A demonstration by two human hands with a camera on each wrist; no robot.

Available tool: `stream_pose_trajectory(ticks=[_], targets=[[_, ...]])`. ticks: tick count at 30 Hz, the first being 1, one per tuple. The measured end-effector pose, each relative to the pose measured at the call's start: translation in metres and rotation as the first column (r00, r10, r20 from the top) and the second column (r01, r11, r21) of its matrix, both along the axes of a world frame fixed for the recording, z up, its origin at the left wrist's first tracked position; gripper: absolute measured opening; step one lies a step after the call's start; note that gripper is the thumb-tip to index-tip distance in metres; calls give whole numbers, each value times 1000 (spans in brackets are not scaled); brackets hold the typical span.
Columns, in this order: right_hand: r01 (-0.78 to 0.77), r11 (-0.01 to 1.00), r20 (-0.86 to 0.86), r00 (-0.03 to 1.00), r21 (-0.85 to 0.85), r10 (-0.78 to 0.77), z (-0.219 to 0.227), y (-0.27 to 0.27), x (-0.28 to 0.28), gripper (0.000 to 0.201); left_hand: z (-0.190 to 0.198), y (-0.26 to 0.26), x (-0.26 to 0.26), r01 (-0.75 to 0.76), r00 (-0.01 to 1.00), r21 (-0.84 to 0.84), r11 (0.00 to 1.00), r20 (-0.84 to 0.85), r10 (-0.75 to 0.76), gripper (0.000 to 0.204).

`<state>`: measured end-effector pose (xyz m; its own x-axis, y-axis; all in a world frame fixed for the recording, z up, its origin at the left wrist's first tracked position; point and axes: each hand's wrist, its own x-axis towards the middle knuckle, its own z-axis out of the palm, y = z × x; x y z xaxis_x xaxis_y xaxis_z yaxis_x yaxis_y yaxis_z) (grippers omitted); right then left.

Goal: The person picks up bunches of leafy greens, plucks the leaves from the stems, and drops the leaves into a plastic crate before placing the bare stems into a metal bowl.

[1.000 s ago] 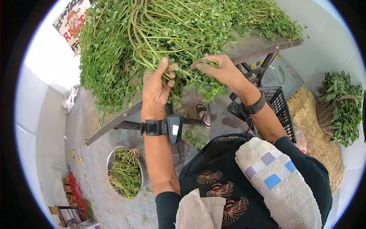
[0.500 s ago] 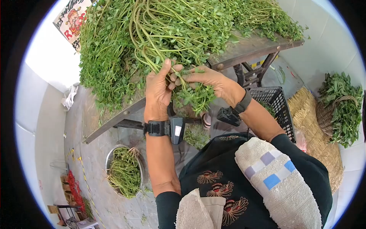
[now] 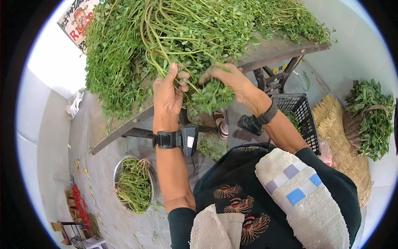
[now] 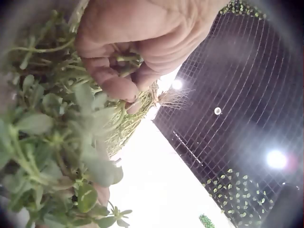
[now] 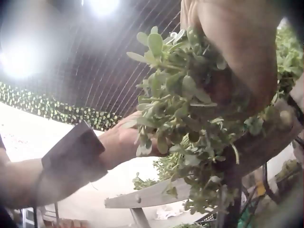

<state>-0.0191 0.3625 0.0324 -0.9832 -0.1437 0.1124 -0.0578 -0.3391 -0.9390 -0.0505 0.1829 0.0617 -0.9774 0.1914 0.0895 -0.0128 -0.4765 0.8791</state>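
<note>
A large heap of purslane [image 3: 199, 31], with thick pale stems and small round leaves, covers the table [image 3: 275, 52]. At the heap's near edge my left hand [image 3: 168, 95] pinches long stems between thumb and fingers; in the left wrist view green stem ends [image 4: 126, 64] show inside its curled fingers. A short way to the right, my right hand [image 3: 240, 85], blurred in the head view, holds a bunch of leafy tips [image 5: 173, 95] in its curled fingers. The tips hang below that hand, beyond the table's front edge.
On the floor at left stands a metal basin [image 3: 152, 189] of purslane stems. A black plastic crate [image 3: 306, 118] with greens inside is beside the right forearm. Farther right lie a straw mat [image 3: 331, 137] and a wicker basket [image 3: 352, 126] with leafy greens.
My right hand came in to the left hand's fingers, then drew back a little to the right, with leafy tips in its grasp. The left hand has shifted only slightly.
</note>
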Motion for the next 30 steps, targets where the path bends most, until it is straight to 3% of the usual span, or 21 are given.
stream_pose_trajectory(ticks=[1,3,5,6,11,12,13,14,15,16,17,19,20,21,24,25,27,29,30], targets=[[-117,991,3,993,-63,118,1,-3,4,22,-1,1,-1,4,1000,-1,1000,-2,-4,27],[-150,983,43,987,-106,155,-6,-6,5,28,-4,2,-1,2,1000,11,1000,1,-2,26],[-95,993,117,988,-64,102,-5,-17,9,31,-3,2,0,14,1000,-3,1000,-17,-14,26],[-76,997,29,997,29,75,-3,-21,12,31,-4,1,0,26,999,-19,999,-33,-27,26],[-100,977,-30,994,190,108,-13,-22,4,21,-5,-4,-1,-19,999,-80,997,-41,16,25],[71,889,-245,968,453,47,-17,-21,-1,19,-5,-5,0,-26,999,-108,994,-50,21,25],[284,720,-456,888,634,52,-15,-20,-4,18,-4,-5,1,-33,998,-136,990,-60,25,25],[284,720,-457,888,633,51,-13,-19,-7,18,-3,-2,1,-32,998,-137,990,-60,24,25],[171,919,-281,957,356,-69,-12,-19,-11,18,-3,1,2,-23,996,-149,989,-88,10,25],[112,994,-63,992,10,-111,-7,-21,-11,18,-1,4,3,-14,993,-162,987,-114,-5,25],[113,994,-60,992,9,-112,1,-23,-4,18,0,5,2,-13,994,-163,987,-112,-6,25],[63,928,199,980,-368,13,15,-26,11,16,2,8,0,2,993,-130,991,-119,-17,24],[-61,937,214,967,-345,142,5,-23,2,17,5,6,0,-9,996,-155,988,-94,-6,23],[-62,936,215,966,-346,143,4,-22,2,17,5,6,0,-10,996,-156,988,-92,-5,23],[-146,980,126,979,-132,163,7,-25,11,29,2,3,-3,-15,988,-151,988,-156,-9,23],[-146,980,125,979,-132,162,5,-25,10,29,3,2,-2,-15,988,-152,988,-156,-9,23],[-99,979,-159,979,178,128,-1,-22,6,28,5,2,1,-43,989,-192,980,-148,14,22],[-93,970,-168,977,225,132,-3,-26,6,24,-1,-1,-4,-16,995,-169,986,-96,0,21],[42,902,-381,914,430,139,-4,-30,10,21,-2,-3,-8,5,999,-143,990,-50,-13,21]])
